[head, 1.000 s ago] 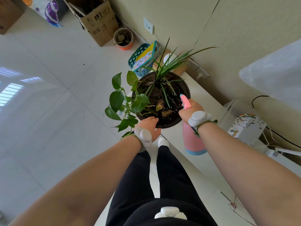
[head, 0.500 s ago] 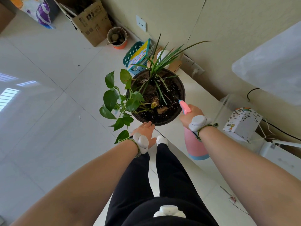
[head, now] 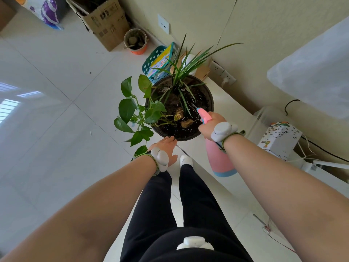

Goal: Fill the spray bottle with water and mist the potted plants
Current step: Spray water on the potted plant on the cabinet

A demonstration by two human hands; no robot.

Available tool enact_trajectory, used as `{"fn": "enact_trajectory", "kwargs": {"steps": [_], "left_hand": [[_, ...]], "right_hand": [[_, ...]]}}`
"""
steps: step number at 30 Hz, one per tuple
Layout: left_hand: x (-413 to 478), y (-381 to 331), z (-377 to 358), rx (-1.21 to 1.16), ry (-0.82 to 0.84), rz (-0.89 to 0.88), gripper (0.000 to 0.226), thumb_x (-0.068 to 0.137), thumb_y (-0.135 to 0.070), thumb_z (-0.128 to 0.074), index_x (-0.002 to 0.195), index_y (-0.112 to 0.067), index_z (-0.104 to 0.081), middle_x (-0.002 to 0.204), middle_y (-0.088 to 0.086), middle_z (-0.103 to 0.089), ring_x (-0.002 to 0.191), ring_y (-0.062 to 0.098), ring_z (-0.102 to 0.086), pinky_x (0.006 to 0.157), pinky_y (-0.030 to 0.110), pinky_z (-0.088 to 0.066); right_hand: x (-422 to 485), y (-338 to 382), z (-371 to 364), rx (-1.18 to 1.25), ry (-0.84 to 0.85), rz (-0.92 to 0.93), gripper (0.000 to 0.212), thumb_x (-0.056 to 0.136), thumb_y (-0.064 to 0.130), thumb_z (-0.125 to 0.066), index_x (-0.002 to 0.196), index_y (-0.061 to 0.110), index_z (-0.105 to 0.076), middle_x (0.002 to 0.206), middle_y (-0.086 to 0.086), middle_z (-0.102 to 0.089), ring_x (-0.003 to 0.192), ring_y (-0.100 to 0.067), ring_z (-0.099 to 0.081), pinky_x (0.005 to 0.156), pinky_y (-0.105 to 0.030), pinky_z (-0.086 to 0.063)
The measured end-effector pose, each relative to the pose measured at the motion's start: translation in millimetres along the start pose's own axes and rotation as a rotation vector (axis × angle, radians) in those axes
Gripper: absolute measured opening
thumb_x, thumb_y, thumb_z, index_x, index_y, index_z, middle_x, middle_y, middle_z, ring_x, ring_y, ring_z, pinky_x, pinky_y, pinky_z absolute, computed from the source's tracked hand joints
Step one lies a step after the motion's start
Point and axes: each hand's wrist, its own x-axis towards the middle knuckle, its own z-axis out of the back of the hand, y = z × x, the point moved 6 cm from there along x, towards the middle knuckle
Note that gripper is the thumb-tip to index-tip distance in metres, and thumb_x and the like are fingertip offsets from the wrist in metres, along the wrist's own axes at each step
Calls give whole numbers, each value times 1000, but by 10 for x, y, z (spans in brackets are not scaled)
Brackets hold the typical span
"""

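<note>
Standing at the white surface (head: 236, 110), the person grips the spray bottle (head: 220, 161) in the right hand (head: 208, 127), fingers curled round its head.

Bottle: opaque pink body, pale blue band at the base, pink nozzle with blue trim. It is held off the surface, just beside the dark pot (head: 208, 95), nozzle over the soil at the near-right rim. Water level cannot be told.

Left hand (head: 166, 147): fingers straight and together, tips at the pot's near rim.

Pot contents: grass-like plant (head: 184, 63) and broad-leaved vine (head: 126, 110) spilling over the left side.
</note>
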Motion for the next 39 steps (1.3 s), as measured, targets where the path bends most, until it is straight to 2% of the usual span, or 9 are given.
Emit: {"fn": "enact_trajectory", "kwargs": {"steps": [7, 11, 15, 23, 26, 28, 30, 34, 39], "left_hand": [[3, -3, -7, 2, -11, -2, 65, 95, -33, -46, 150, -15, -15, 160, 2, -7, 146, 21, -9, 116, 42, -23], [-3, 12, -26, -7, -18, -6, 66, 96, -33, -45, 150, -16, -14, 160, 1, -6, 147, 20, -8, 116, 42, -23], [-13, 28, -19, -34, -63, -15, 62, 96, -33, -43, 150, -17, -17, 159, 0, -10, 146, 20, -11, 116, 40, -23], [-146, 194, -43, -90, -192, 67, 57, 97, -33, -42, 148, -18, -22, 158, 5, -12, 144, 31, -15, 115, 41, -25], [-159, 215, -37, -103, -192, 81, 60, 97, -33, -42, 149, -18, -19, 159, 6, -8, 144, 32, -12, 115, 43, -24], [-164, 237, 0, -117, -203, 100, 62, 97, -34, -43, 150, -18, -17, 159, 5, -6, 145, 32, -11, 115, 43, -25], [-164, 261, 57, -127, -223, 113, 63, 96, -34, -45, 150, -18, -16, 159, 6, -7, 145, 32, -13, 115, 43, -27], [-175, 317, 176, -168, -278, 125, 64, 96, -33, -46, 150, -17, -16, 159, 6, -9, 144, 31, -15, 115, 41, -25], [-194, 373, 310, -241, -362, 100, 63, 95, -31, -46, 149, -14, -18, 158, 7, -15, 143, 28, -21, 114, 35, -23]], "right_hand": [[-81, -97, -161, 17, 93, -12, 44, 90, 11, -42, 133, 5, -46, 126, -20, -58, 109, -45, -55, 92, -45, -50], [-103, -237, -213, 29, 35, -25, 40, 88, 12, -42, 127, 8, -52, 88, -20, -60, 74, -42, -57, 67, -32, -45], [-31, -240, -11, 58, -15, 5, 61, 84, 8, -45, 141, 29, -39, 97, -10, -57, 90, -37, -63, 78, -34, -48], [8, -271, 70, -72, -34, 34, 60, 88, 10, -42, 144, 31, -35, 100, -13, -61, 92, -38, -61, 87, -39, -50], [-81, -303, -186, 22, 19, 3, 44, 92, 16, -42, 134, 28, -49, 103, -10, -65, 88, -36, -65, 84, -40, -53], [-137, -296, -357, 71, 22, -30, 26, 89, 18, -45, 104, 33, -61, 81, -2, -63, 81, -32, -66, 74, -32, -52], [-166, -238, -456, 129, -10, -54, 17, 82, 17, -47, 76, 32, -54, 70, 4, -57, 79, -32, -67, 72, -32, -52], [-70, 90, -536, 194, 25, 10, 34, 79, 12, -51, 107, 27, -61, 84, 5, -60, 84, -33, -67, 80, -37, -55], [125, 460, -477, 173, -63, 54, 16, 87, 19, -51, 92, 9, -62, 89, -11, -65, 82, -33, -63, 75, -37, -51]]}}
